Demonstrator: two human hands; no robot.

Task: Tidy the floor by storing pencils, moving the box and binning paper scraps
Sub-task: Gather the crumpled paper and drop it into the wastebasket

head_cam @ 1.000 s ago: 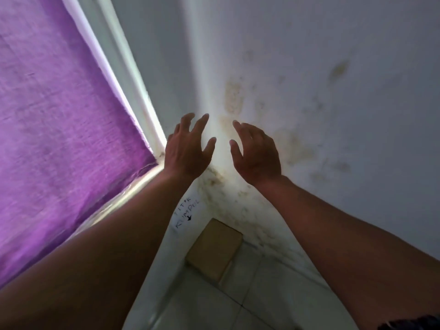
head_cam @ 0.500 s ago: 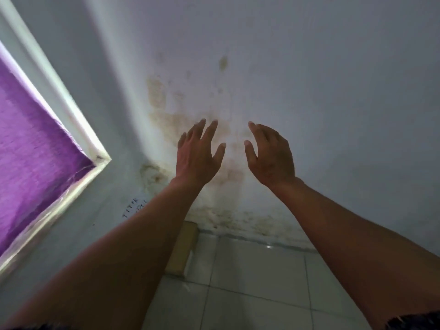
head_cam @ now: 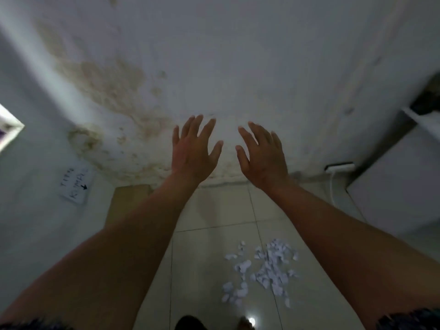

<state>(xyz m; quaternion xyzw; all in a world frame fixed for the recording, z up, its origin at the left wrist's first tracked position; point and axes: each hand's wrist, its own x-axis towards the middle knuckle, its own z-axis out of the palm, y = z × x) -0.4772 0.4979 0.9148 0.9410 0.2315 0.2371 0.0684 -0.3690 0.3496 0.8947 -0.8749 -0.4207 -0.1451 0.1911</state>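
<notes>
At the far left I see a white paper note with handwriting and a small arrow [head_cam: 75, 185] stuck low on the wall. Just right of it, the flat brown cardboard box [head_cam: 129, 198] lies on the pale tiled floor [head_cam: 214, 210] against the foot of the stained wall, partly hidden by my left forearm. I judge it light and fairly stiff, best taken by two opposite edges, though I cannot tell whether anything is inside.

My left hand [head_cam: 193, 153] is raised in the air with fingers spread and nearly straight, holding nothing. My right hand [head_cam: 263, 155] mirrors it just beside, fingers extended and loosely fanned, also empty. Both hang well above the floor, touching nothing.

Lower and between my forearms, the heap of small torn white paper scraps [head_cam: 262, 272] lies scattered on the tiles, some bits strayed to the left of the main pile. These look featherlight and limp, so I expect they will slip through a pinch and drift with any draught; scooping them together with both palms cupped should work better than picking singly.

No pencils and no bin show here. At the right, a white power strip [head_cam: 340, 167] sits by the wall beside a pale cabinet [head_cam: 400, 186].
</notes>
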